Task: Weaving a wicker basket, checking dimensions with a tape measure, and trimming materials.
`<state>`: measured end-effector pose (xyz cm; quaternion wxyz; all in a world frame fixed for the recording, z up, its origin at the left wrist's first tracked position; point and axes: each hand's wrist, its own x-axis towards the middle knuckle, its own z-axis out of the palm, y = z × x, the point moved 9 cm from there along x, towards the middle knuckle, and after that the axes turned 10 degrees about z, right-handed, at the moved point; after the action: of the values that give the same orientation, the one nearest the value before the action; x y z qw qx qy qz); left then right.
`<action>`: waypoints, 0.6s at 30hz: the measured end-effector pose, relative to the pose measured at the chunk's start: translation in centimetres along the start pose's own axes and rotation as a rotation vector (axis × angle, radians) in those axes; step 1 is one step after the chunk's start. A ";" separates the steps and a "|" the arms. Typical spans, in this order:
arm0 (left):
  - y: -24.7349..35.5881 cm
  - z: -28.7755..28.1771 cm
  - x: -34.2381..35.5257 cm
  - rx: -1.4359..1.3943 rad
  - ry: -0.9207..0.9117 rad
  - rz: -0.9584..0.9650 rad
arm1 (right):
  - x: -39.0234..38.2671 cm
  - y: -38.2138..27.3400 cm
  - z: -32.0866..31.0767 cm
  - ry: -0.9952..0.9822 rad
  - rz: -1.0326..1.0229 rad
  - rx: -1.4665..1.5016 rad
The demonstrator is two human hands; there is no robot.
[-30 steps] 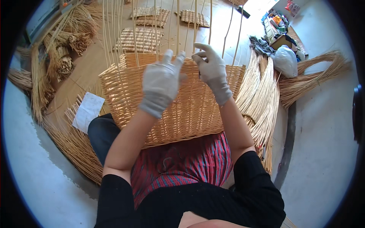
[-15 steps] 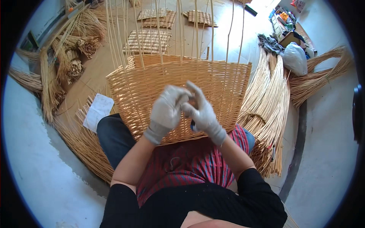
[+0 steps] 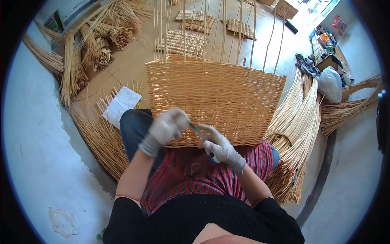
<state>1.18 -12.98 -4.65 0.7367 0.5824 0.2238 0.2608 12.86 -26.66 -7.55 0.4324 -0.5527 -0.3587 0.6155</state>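
one big wicker basket [image 3: 219,95] near on the lap [image 3: 215,164], right hand [image 3: 219,147] with fingers clamped on one skinny tool [image 3: 197,129], left hand [image 3: 164,127] too blurry, can't tell its fingers, one paper sheet [image 3: 122,106] off left

1. The place was a basket-weaving workshop, set up in a plain room.
2. A wicker basket [image 3: 219,93] stood at the person's lap, with bare stakes [image 3: 252,40] rising above its woven edge.
3. Thick bundles of pale strands [image 3: 298,122] lay on the right, and more tied bundles [image 3: 73,73] were piled on the left.
4. Flat woven panels [image 3: 185,42] were spread over the brown floor [image 3: 140,67], with small loose scraps near them.
5. A marked paper sheet [image 3: 122,106] rested on cut stalks.
6. The pale left wall [image 3: 36,142] was patchy, and a white plastic bag [image 3: 330,85] sat among clutter.
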 end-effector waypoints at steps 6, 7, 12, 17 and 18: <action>5.5 -10.8 1.1 0.998 0.538 0.446 | 0.8 1.5 -2.6 0.236 -0.007 0.083; 4.6 -11.3 1.4 1.262 0.568 0.315 | 1.8 1.2 -1.8 0.213 -0.015 0.117; 1.1 -11.7 3.5 1.073 0.487 0.074 | 9.8 -2.3 1.8 0.097 -0.034 0.290; 3.1 -12.4 5.9 1.112 0.475 -0.027 | 16.5 -3.7 1.5 0.155 -0.002 0.414; 3.6 -12.6 6.7 1.145 0.483 -0.023 | 16.8 -3.7 1.9 0.094 -0.061 0.426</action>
<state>-2.19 1.35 -4.08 0.2386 0.8073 0.4947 0.2158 11.20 -9.63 -10.08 0.5739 -0.4658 -0.2166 0.6377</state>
